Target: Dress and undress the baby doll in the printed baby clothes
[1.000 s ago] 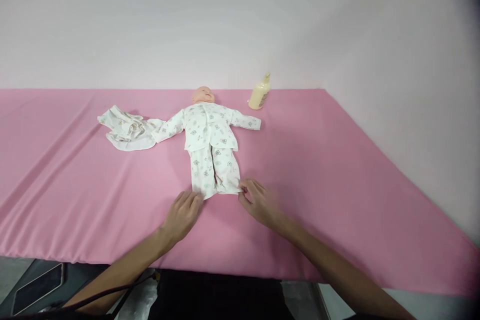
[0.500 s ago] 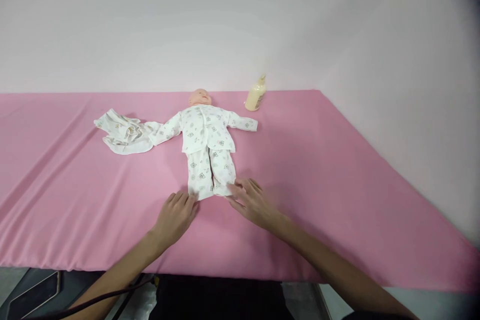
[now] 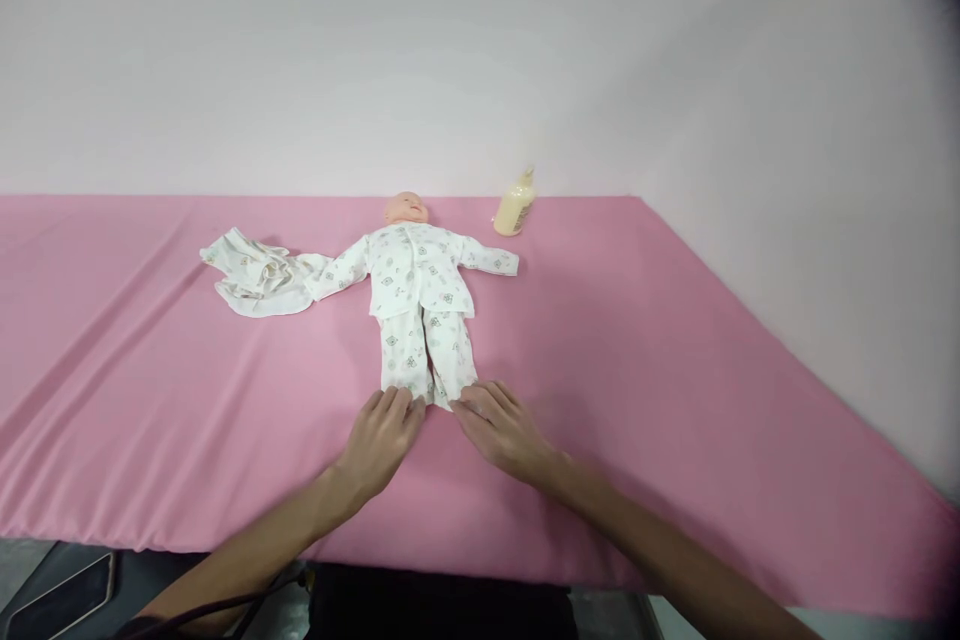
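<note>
A baby doll (image 3: 407, 208) lies on its back on the pink cloth, its head toward the wall. It wears a white printed top (image 3: 417, 270) with sleeves spread and matching trousers (image 3: 405, 350). My left hand (image 3: 384, 430) is closed on the hem of the trouser leg on the left. My right hand (image 3: 499, 425) has its fingers pinched on the hem of the other leg. The fingers cover both hems, and the doll's feet do not show.
A crumpled white printed garment (image 3: 262, 275) lies at the left, touching the doll's sleeve. A pale yellow pump bottle (image 3: 514, 207) stands near the wall (image 3: 337, 70). The pink cloth (image 3: 637, 370) covers the table. Below its front edge lies a phone (image 3: 64, 600).
My left hand has moved right onto its trouser hem, and my right hand has closed on the other. The trouser legs look straighter. The camera view has tilted up a little.
</note>
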Tool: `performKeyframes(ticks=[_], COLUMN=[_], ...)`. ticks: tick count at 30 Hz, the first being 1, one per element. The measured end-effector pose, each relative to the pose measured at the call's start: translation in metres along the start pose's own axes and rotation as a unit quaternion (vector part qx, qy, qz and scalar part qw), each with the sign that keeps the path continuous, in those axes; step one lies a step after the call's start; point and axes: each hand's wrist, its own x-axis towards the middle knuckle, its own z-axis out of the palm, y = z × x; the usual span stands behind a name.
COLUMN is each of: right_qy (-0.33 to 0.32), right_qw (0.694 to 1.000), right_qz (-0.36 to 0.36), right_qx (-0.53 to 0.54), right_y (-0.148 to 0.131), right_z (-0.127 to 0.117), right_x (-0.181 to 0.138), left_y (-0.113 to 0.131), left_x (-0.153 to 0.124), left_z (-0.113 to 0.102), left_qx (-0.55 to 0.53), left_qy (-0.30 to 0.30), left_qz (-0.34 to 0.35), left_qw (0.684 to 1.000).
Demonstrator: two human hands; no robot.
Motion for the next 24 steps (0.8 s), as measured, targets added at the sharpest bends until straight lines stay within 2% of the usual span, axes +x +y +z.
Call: performKeyframes(ticks=[3, 6, 9, 11, 14, 18, 24], right_qy=[0.015, 0.058, 0.09, 0.087, 0.041, -0.024, 0.001], right_qw=[0.999, 0.994, 0.986, 0.982, 0.979, 0.981, 0.977], right_qz=[0.005, 0.045, 0.115, 0.156, 0.197, 0.193, 0.211], right_qx=[0.04, 0.086, 0.082, 0.058, 0.014, -0.027, 0.025], right_y=[0.002, 0.013, 0.032, 0.046, 0.061, 0.066, 0.068], right_z=[-0.005, -0.006, 0.005, 0.017, 0.038, 0.061, 0.07], right_x=[0.0, 0.013, 0.044, 0.07, 0.102, 0.122, 0.118], left_y=[-0.004, -0.022, -0.05, -0.069, -0.086, -0.089, -0.089], left_x=[0.002, 0.017, 0.047, 0.069, 0.097, 0.112, 0.104], left_z=[-0.002, -0.004, 0.0, 0.009, 0.025, 0.04, 0.045], left_qx=[-0.065, -0.126, -0.095, -0.048, 0.002, 0.036, 0.033], left_qy=[0.036, 0.086, 0.12, 0.114, 0.069, 0.042, 0.051], left_qz=[-0.015, -0.075, -0.143, -0.168, -0.168, -0.143, -0.103], left_qw=[0.997, 0.985, 0.978, 0.978, 0.983, 0.988, 0.993])
